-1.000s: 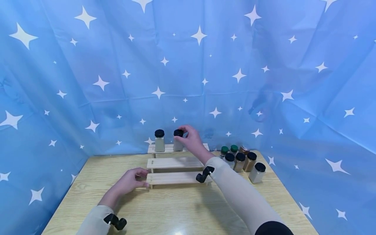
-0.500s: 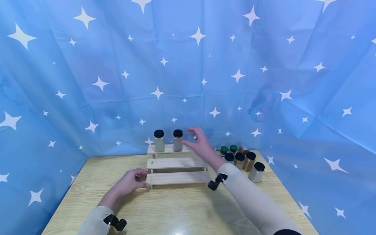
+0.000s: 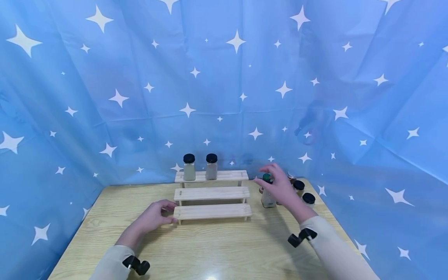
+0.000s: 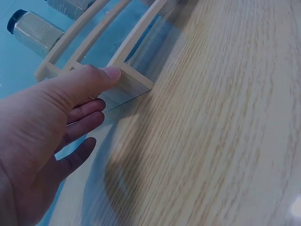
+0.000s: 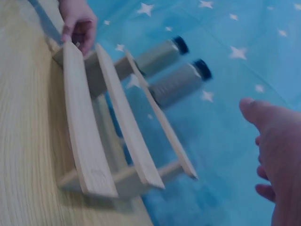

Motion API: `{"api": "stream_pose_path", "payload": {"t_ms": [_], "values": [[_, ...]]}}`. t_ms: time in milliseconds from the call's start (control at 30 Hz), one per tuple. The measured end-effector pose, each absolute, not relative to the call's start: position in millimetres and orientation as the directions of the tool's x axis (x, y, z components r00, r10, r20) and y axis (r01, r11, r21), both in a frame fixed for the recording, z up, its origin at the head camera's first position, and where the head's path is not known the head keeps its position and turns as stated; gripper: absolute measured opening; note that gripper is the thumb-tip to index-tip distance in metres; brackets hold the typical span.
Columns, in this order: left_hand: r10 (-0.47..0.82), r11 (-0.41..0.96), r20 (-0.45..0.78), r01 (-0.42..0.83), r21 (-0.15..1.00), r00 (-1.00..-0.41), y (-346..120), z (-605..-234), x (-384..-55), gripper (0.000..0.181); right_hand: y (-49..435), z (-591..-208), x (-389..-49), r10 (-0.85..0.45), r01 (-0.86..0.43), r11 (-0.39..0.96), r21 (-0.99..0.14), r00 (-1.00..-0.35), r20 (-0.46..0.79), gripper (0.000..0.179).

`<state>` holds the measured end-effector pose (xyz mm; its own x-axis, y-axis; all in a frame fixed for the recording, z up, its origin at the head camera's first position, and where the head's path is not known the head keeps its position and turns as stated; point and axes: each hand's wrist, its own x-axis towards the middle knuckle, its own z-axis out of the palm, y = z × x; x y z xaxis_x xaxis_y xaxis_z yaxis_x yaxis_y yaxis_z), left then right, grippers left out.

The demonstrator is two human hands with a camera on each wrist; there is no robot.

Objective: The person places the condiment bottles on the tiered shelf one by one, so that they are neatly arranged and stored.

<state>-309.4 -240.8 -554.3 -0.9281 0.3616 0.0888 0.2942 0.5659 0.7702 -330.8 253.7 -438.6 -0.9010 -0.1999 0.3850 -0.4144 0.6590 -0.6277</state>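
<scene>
A three-tier wooden rack (image 3: 211,212) stands on the table. My left hand (image 3: 155,216) holds the left end of its lowest shelf, thumb (image 4: 106,75) at the front corner and other fingers behind. Two black-lidded glass jars stand upright on the top shelf: one with pale green contents (image 3: 189,171), one with greyish contents (image 3: 211,171). My right hand (image 3: 280,186) is over the jar cluster right of the rack, thumb and fingers spread with nothing between them. A clear jar (image 3: 268,200) shows below it; the hand hides part of the group.
Black-lidded jars (image 3: 308,199) stand at the right side of the table (image 3: 210,249), with a green lid (image 3: 267,177) showing behind my right hand. A blue curtain (image 3: 224,97) with white stars hangs right behind the table.
My right hand has let go of the greyish jar on the top shelf and moved right, over the jar cluster. The left hand stays at the rack's end.
</scene>
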Motion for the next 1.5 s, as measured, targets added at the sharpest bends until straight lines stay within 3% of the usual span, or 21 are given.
{"api": "stream_pose_path", "payload": {"t_ms": [500, 667, 1033, 1500], "values": [[0.366, 0.573, 0.072, 0.285, 0.768, -0.928, -242.4, -554.9, -310.4, 0.054, 356.5, -452.3, -302.8, 0.002, -0.305, 0.738, -0.603, -0.891, 0.454, 0.047], [0.364, 0.577, 0.069, 0.283, 0.766, -0.929, -242.3, -555.5, -310.0, 0.054, 376.9, -461.7, -294.9, 0.018, -0.245, 0.757, -0.606, -0.919, 0.394, 0.061], [0.352, 0.576, 0.057, 0.264, 0.774, -0.934, -241.4, -555.5, -308.6, 0.053, 402.4, -497.3, -291.7, 0.047, -0.184, 0.73, -0.658, -0.947, 0.317, 0.083], [0.345, 0.573, 0.05, 0.253, 0.779, -0.937, -240.9, -556.2, -308.9, 0.053, 410.5, -520.1, -289.0, 0.026, -0.158, 0.684, -0.712, -0.971, 0.24, 0.088]]}}
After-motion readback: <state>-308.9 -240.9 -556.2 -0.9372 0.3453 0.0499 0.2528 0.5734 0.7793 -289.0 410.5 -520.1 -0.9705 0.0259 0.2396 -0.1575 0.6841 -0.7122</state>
